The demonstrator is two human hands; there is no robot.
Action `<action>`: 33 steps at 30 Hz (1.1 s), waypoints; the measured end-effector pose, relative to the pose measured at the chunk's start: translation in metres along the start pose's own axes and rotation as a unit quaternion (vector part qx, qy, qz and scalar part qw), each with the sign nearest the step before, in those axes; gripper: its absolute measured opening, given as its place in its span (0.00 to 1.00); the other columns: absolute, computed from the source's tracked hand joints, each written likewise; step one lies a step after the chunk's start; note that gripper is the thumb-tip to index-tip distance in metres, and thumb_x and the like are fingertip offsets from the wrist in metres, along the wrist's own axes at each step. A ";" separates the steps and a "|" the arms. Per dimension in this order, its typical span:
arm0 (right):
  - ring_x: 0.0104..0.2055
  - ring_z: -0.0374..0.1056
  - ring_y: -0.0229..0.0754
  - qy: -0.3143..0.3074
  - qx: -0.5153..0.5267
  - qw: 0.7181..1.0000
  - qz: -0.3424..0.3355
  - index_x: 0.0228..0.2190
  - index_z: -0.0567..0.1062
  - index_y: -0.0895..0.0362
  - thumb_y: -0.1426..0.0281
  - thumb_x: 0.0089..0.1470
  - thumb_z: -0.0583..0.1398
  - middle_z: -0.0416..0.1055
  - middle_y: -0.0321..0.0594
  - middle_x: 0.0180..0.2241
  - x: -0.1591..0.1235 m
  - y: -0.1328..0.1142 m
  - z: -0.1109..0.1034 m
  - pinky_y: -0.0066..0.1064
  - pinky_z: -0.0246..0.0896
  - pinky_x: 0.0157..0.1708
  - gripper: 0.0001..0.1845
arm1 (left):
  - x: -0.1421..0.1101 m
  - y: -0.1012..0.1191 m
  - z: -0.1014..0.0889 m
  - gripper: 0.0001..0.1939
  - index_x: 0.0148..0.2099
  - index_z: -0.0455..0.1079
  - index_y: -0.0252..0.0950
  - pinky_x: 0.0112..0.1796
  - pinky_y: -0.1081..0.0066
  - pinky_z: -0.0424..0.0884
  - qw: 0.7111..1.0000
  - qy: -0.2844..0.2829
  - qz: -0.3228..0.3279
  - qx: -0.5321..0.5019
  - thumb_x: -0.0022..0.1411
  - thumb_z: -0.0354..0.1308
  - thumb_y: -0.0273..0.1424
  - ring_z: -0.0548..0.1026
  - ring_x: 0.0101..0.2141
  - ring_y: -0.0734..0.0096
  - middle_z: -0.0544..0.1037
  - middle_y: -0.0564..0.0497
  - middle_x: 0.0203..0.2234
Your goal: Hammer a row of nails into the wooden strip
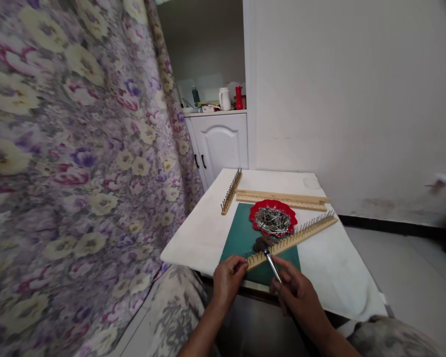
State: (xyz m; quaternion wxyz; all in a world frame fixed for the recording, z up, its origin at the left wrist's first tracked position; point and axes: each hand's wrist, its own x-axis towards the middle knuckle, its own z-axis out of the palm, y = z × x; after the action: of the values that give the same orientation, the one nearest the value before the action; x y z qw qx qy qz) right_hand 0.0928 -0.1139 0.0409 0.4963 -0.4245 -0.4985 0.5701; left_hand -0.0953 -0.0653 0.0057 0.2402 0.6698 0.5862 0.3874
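Observation:
A pale wooden strip (293,241) with a row of upright nails lies slantwise over a green mat (236,238). At its near left end my left hand (228,277) is closed, thumb and fingers pinched against the wood; whether a nail is also between the fingertips is hidden. My right hand (299,292) grips a hammer (273,265) by its handle, index finger stretched along it. The dark hammer head is over the strip, close to the nails. Just behind stands a red scalloped dish (253,218) heaped with loose silvery nails (273,220).
The white-covered table (196,233) also bears a second nailed strip (231,193) at the back left and bare wooden strips (278,198) behind the dish. A floral curtain (96,173) hangs at the left. A white cabinet (223,144) and a wall (349,99) stand beyond.

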 end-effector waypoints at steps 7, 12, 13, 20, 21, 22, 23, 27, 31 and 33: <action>0.11 0.54 0.27 -0.075 -0.025 0.997 0.015 0.52 0.64 0.53 0.65 0.53 0.56 0.68 0.31 0.24 -0.006 0.005 0.006 0.21 0.47 0.11 0.23 | 0.001 -0.007 0.003 0.08 0.27 0.70 0.36 0.26 0.77 0.58 1.000 -0.004 -0.006 0.002 0.55 0.54 0.32 0.68 0.26 0.74 0.71 0.55 0.22; 0.11 0.56 0.28 -0.081 -0.072 0.994 0.005 0.51 0.65 0.53 0.65 0.53 0.56 0.69 0.31 0.24 -0.006 0.008 0.006 0.21 0.48 0.11 0.23 | 0.000 -0.008 0.004 0.07 0.28 0.71 0.36 0.27 0.77 0.59 1.000 -0.010 -0.006 -0.013 0.54 0.52 0.28 0.67 0.25 0.74 0.71 0.55 0.22; 0.11 0.56 0.28 -0.082 -0.080 0.993 0.007 0.51 0.65 0.53 0.65 0.53 0.56 0.69 0.31 0.24 -0.006 0.007 0.005 0.21 0.48 0.11 0.23 | 0.000 -0.007 0.004 0.07 0.27 0.71 0.36 0.27 0.77 0.58 1.000 -0.009 -0.006 -0.013 0.53 0.52 0.28 0.67 0.25 0.75 0.71 0.55 0.21; 0.12 0.57 0.29 -0.085 -0.114 0.990 0.009 0.53 0.64 0.52 0.65 0.55 0.55 0.68 0.31 0.24 -0.007 0.000 0.005 0.22 0.51 0.13 0.23 | 0.001 -0.006 0.004 0.07 0.25 0.69 0.35 0.25 0.78 0.57 1.000 -0.001 -0.017 -0.022 0.52 0.54 0.30 0.65 0.24 0.75 0.69 0.56 0.20; 0.12 0.57 0.29 -0.090 -0.125 0.988 0.007 0.53 0.65 0.51 0.65 0.54 0.55 0.68 0.31 0.24 -0.007 0.000 0.005 0.22 0.51 0.13 0.23 | 0.001 -0.006 0.005 0.07 0.24 0.69 0.35 0.25 0.78 0.56 1.000 0.000 -0.021 -0.022 0.52 0.54 0.29 0.65 0.23 0.75 0.68 0.56 0.19; 0.12 0.57 0.30 -0.095 -0.133 0.987 0.005 0.53 0.65 0.51 0.65 0.54 0.55 0.68 0.31 0.24 -0.007 0.001 0.006 0.22 0.51 0.12 0.23 | 0.001 -0.006 0.005 0.07 0.23 0.68 0.35 0.25 0.78 0.56 0.999 0.000 -0.024 -0.022 0.52 0.53 0.28 0.64 0.23 0.76 0.67 0.56 0.19; 0.12 0.57 0.30 -0.100 -0.137 0.986 0.006 0.52 0.65 0.50 0.65 0.54 0.55 0.69 0.31 0.24 -0.007 0.001 0.006 0.22 0.51 0.12 0.23 | 0.001 -0.006 0.005 0.07 0.23 0.68 0.35 0.24 0.78 0.55 0.999 0.000 -0.028 -0.021 0.51 0.53 0.27 0.64 0.23 0.76 0.66 0.56 0.18; 0.12 0.59 0.30 -0.096 -0.131 0.987 0.005 0.53 0.64 0.49 0.65 0.55 0.55 0.70 0.32 0.26 -0.008 0.005 0.007 0.23 0.52 0.12 0.23 | 0.001 -0.007 0.006 0.08 0.23 0.68 0.35 0.25 0.78 0.55 0.999 -0.002 -0.034 -0.020 0.52 0.52 0.28 0.64 0.23 0.76 0.66 0.56 0.18; 0.12 0.59 0.31 -0.108 -0.143 0.984 -0.002 0.53 0.65 0.51 0.65 0.54 0.55 0.70 0.32 0.25 -0.008 0.006 0.006 0.23 0.52 0.13 0.23 | 0.001 -0.006 0.006 0.08 0.22 0.67 0.34 0.24 0.78 0.55 1.000 0.005 -0.026 -0.010 0.51 0.52 0.27 0.62 0.22 0.77 0.63 0.57 0.17; 0.11 0.58 0.30 -0.102 -0.139 0.985 0.009 0.52 0.66 0.51 0.65 0.54 0.55 0.70 0.32 0.25 -0.007 0.005 0.006 0.23 0.51 0.12 0.22 | 0.001 -0.006 0.005 0.08 0.22 0.67 0.34 0.24 0.78 0.54 1.000 0.006 -0.028 -0.010 0.51 0.52 0.27 0.62 0.21 0.77 0.64 0.57 0.17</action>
State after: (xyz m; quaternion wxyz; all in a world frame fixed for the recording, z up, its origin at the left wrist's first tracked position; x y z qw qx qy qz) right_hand 0.0873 -0.1222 0.0372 0.3737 -0.4337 -0.6173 0.5396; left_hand -0.0946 -0.0625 -0.0015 0.2545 0.6487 0.6017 0.3904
